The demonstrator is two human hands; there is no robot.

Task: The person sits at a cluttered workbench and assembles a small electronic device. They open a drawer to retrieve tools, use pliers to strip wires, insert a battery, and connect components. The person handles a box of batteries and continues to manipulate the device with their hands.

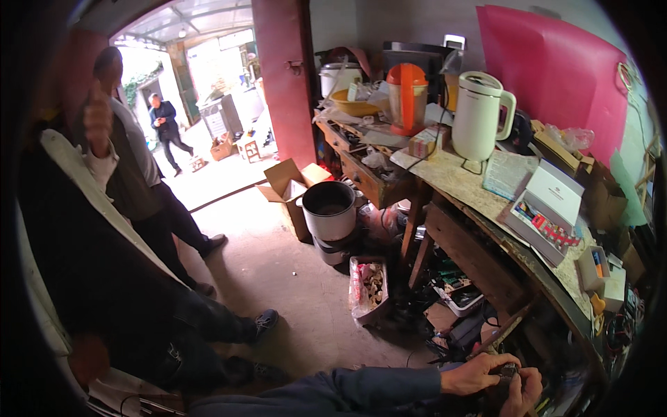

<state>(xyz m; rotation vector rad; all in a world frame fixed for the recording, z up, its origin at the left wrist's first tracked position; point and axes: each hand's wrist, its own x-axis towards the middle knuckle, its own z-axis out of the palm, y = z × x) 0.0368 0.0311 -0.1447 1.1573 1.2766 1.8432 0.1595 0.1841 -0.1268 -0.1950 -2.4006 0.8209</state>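
At the lower right, my left hand [475, 374] reaches in along a dark blue sleeve, its fingers closed around a small dark object [508, 371]. My right hand [524, 393] meets it from the other side, with thumb and fingers pinched on the same object. The object looks dark and partly metallic. Fingers cover most of it, so its kind cannot be told. Both hands are beside the worn workbench [479, 198], near its front edge and above clutter on the floor.
On the bench stand a cream blender jug [479, 118], an orange-lidded appliance [407, 101] and an open white box [544, 208] of small parts. A large pot [329, 212], a carton [286, 187] and a parts tray [369, 292] sit on the floor. People stand at left; another person [165, 125] is outside.
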